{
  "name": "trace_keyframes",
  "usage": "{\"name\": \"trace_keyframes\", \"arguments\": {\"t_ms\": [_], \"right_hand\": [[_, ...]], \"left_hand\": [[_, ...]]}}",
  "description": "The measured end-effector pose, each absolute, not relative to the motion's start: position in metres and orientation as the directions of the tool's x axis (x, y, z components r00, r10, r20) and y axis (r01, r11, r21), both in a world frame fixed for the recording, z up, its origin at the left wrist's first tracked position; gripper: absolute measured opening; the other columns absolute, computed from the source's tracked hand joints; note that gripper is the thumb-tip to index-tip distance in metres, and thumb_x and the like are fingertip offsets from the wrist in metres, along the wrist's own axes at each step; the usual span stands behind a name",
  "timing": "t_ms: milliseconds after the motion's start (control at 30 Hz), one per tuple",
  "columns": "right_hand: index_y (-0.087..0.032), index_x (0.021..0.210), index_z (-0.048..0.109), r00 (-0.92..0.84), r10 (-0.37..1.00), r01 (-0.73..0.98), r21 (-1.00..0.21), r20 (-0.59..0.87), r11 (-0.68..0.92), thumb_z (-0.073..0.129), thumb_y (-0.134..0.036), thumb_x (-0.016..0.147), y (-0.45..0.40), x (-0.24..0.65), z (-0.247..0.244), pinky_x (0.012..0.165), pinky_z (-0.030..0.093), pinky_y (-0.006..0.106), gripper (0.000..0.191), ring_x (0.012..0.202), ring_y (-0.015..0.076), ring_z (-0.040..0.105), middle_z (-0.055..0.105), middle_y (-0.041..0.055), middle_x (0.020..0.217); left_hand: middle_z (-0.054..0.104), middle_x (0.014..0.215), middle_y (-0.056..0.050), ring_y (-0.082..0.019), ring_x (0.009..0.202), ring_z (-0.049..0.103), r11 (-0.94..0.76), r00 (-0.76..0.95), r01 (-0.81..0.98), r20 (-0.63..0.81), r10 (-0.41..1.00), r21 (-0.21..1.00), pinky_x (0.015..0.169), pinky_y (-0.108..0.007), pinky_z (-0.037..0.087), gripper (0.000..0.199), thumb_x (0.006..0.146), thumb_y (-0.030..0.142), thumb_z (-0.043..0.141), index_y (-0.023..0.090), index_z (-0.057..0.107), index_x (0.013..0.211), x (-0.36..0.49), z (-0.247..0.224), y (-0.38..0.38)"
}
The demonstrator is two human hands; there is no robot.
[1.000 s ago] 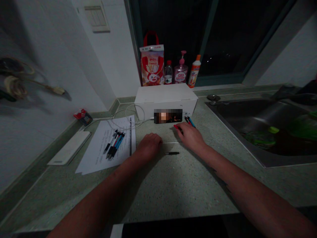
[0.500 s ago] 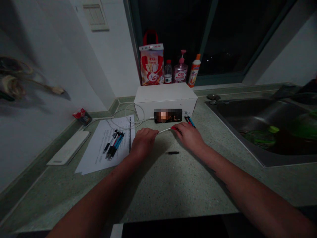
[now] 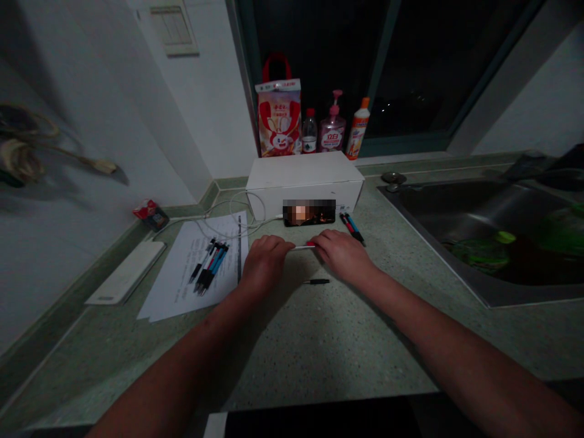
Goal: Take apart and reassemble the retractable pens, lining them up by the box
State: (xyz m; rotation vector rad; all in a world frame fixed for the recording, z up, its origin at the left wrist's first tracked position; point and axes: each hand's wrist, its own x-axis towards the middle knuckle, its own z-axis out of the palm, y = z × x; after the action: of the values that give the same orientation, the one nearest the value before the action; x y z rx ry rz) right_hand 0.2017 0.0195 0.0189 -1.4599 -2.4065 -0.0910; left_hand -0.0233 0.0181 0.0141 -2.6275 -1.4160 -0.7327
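In the head view, my left hand [image 3: 266,263] is closed, pinching the left end of a thin white pen refill [image 3: 301,247]. My right hand [image 3: 345,255] is closed around a red pen barrel [image 3: 310,243], most of which the fingers cover. The refill runs level between the hands, its right end meeting the red barrel; how deep it sits inside is hidden. On the counter just below lies a black pen front section [image 3: 319,281] with a thin tip pointing left. Beyond my right hand, several assembled pens [image 3: 352,228] lie by the box.
A phone [image 3: 310,213] leans against a white box [image 3: 305,173], its cable looping left. Several pens [image 3: 212,264] rest on printed papers [image 3: 168,286], beside a flat white case [image 3: 128,272]. Bottles and a bag [image 3: 280,118] stand behind the box. The sink [image 3: 456,267] is at right.
My right hand has moved slightly left and down, closer to my left hand. Less of the white refill shows between them, and it has gone from slanted to nearly level.
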Motion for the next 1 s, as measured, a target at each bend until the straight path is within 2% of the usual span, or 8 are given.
{"name": "trace_keyframes", "arguments": {"t_ms": [100, 300, 467, 700, 767, 833, 933, 1000], "right_hand": [[-0.020, 0.109, 0.073, -0.383, 0.862, 0.884, -0.140, 0.332, 0.447, 0.050, -0.027, 0.103, 0.021, 0.204, 0.018, 0.081, 0.045, 0.039, 0.025, 0.093, 0.0257, 0.062, 0.070, 0.0115, 0.103], [-0.019, 0.108, 0.073, -0.372, 0.869, 0.897, -0.113, 0.325, 0.427, 0.048, -0.026, 0.104, 0.021, 0.204, 0.020, 0.081, 0.046, 0.039, 0.026, 0.093, 0.0256, 0.063, 0.070, 0.0118, 0.102], [-0.020, 0.109, 0.073, -0.401, 0.859, 0.885, -0.106, 0.319, 0.453, 0.049, -0.028, 0.104, 0.020, 0.202, 0.021, 0.081, 0.046, 0.039, 0.026, 0.094, 0.0262, 0.062, 0.070, 0.0118, 0.103], [-0.020, 0.110, 0.072, -0.523, 0.807, 0.826, -0.069, 0.275, 0.559, 0.055, -0.024, 0.101, 0.014, 0.194, 0.020, 0.085, 0.045, 0.036, 0.019, 0.098, 0.0249, 0.063, 0.071, 0.0097, 0.103], [-0.019, 0.108, 0.072, -0.514, 0.815, 0.830, -0.082, 0.269, 0.551, 0.053, -0.022, 0.101, 0.013, 0.193, 0.020, 0.085, 0.045, 0.036, 0.020, 0.097, 0.0247, 0.063, 0.071, 0.0098, 0.102], [-0.019, 0.111, 0.071, -0.474, 0.836, 0.848, -0.112, 0.277, 0.518, 0.051, -0.022, 0.101, 0.013, 0.193, 0.020, 0.083, 0.045, 0.035, 0.022, 0.097, 0.0246, 0.064, 0.071, 0.0099, 0.103], [-0.020, 0.128, 0.065, -0.380, 0.870, 0.873, -0.189, 0.314, 0.450, 0.048, -0.022, 0.102, 0.013, 0.195, 0.021, 0.082, 0.047, 0.034, 0.031, 0.097, 0.0244, 0.065, 0.071, 0.0098, 0.110], [-0.021, 0.139, 0.057, -0.332, 0.881, 0.877, -0.234, 0.337, 0.420, 0.046, -0.021, 0.102, 0.013, 0.195, 0.021, 0.082, 0.047, 0.033, 0.039, 0.099, 0.0245, 0.066, 0.071, 0.0098, 0.116]], "left_hand": [[0.071, 0.102, -0.007, -0.026, 0.098, 0.060, -0.543, 0.408, 0.816, 0.468, 0.784, 0.198, 0.087, -0.040, 0.045, 0.030, 0.098, 0.014, 0.048, 0.022, 0.073, 0.111, -0.027, 0.014, 0.019], [0.071, 0.103, -0.006, -0.025, 0.100, 0.060, -0.496, 0.357, 0.844, 0.476, 0.803, 0.204, 0.089, -0.040, 0.045, 0.031, 0.101, 0.018, 0.044, 0.023, 0.073, 0.112, -0.030, 0.015, 0.020], [0.071, 0.103, -0.004, -0.025, 0.100, 0.060, -0.513, 0.406, 0.839, 0.418, 0.812, 0.182, 0.088, -0.040, 0.045, 0.030, 0.099, 0.017, 0.046, 0.026, 0.073, 0.110, -0.026, 0.017, 0.019], [0.072, 0.098, -0.006, -0.025, 0.095, 0.062, -0.597, 0.500, 0.779, 0.384, 0.776, 0.192, 0.086, -0.040, 0.044, 0.024, 0.097, 0.016, 0.053, 0.023, 0.074, 0.107, -0.017, 0.013, 0.015], [0.073, 0.100, -0.007, -0.025, 0.097, 0.063, -0.604, 0.491, 0.770, 0.414, 0.767, 0.206, 0.089, -0.041, 0.045, 0.023, 0.099, 0.018, 0.053, 0.022, 0.072, 0.110, -0.017, 0.013, 0.014], [0.073, 0.112, -0.009, -0.027, 0.106, 0.063, -0.591, 0.430, 0.777, 0.503, 0.749, 0.215, 0.095, -0.042, 0.045, 0.024, 0.099, 0.022, 0.055, 0.022, 0.069, 0.119, -0.017, 0.013, 0.012], [0.066, 0.132, -0.012, -0.029, 0.124, 0.057, -0.587, 0.344, 0.782, 0.639, 0.688, 0.211, 0.107, -0.045, 0.041, 0.034, 0.099, 0.029, 0.058, 0.021, 0.060, 0.132, -0.016, 0.016, 0.006], [0.067, 0.128, -0.012, -0.028, 0.122, 0.059, -0.647, 0.406, 0.738, 0.637, 0.655, 0.194, 0.106, -0.044, 0.042, 0.032, 0.100, 0.030, 0.057, 0.020, 0.061, 0.130, -0.012, 0.016, 0.000]]}}
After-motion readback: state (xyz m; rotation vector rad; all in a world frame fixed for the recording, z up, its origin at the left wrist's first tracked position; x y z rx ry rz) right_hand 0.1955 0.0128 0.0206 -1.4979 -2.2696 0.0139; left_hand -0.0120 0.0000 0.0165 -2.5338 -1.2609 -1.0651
